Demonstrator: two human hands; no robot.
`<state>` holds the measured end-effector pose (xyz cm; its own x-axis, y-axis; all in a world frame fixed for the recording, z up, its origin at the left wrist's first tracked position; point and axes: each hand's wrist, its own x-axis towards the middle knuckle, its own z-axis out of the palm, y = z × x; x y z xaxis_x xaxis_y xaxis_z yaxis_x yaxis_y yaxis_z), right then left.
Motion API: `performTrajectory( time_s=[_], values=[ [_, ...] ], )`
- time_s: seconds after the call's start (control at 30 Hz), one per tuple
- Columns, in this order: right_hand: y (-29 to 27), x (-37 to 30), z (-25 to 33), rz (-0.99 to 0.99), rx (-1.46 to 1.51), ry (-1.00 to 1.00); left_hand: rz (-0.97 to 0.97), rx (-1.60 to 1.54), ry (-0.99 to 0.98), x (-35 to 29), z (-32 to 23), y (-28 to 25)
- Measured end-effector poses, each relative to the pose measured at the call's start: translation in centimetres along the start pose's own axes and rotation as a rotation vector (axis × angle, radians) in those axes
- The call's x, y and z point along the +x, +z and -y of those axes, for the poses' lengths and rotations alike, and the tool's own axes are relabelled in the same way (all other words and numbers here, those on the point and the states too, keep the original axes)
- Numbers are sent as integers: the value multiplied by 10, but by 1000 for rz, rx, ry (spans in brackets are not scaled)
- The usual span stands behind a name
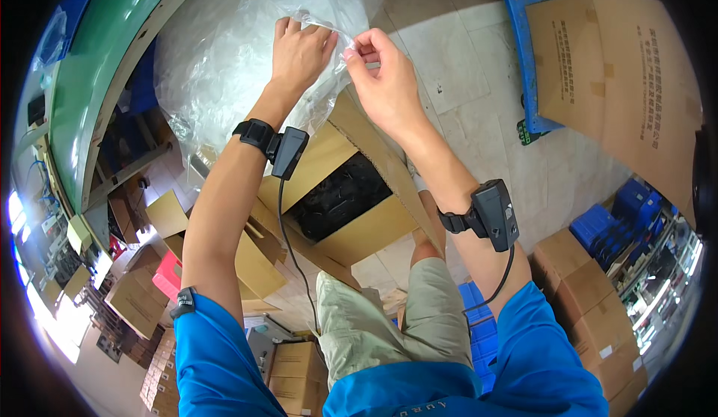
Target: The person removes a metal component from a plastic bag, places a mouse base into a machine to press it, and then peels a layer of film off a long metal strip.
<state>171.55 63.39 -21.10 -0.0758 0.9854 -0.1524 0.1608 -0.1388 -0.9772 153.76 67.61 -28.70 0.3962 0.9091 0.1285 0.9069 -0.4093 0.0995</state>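
A large, crumpled clear plastic bag (217, 65) spreads out in front of me, beyond an open carton. With its fingers curled over the film, my left hand (301, 54) grips the bag near its right edge. My right hand (387, 84) pinches the same edge between thumb and forefinger, close beside the left. Film runs between the two hands. Below them stands the cardboard carton (370, 239) with its flaps up, in front of my legs. Dark black contents (340, 196) show inside it; their kind I cannot make out.
A green curved panel (112, 50) borders the left side. At right, a big carton (613, 80) rests by a blue cart frame (523, 65). Stacked cartons (587, 290) and blue bins (628, 204) stand lower right. More cardboard boxes (138, 301) lie lower left.
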Motion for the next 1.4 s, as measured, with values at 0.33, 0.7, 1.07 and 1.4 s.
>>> performTrajectory(
  time_s=[0.33,0.7,1.07,1.4],
  values=[
    [-7,-6,5,153,38,-80,-132,-649,-167,-20,-1,-28],
    [11,-20,-9,467,-600,-431,85,294,-771,-248,82,-58],
    [109,-4,-51,762,-785,-203,-16,-1077,-1243,-340,157,-76],
    [74,-176,98,660,-693,-342,4,-1173,-806,-405,110,-212]
  ],
)
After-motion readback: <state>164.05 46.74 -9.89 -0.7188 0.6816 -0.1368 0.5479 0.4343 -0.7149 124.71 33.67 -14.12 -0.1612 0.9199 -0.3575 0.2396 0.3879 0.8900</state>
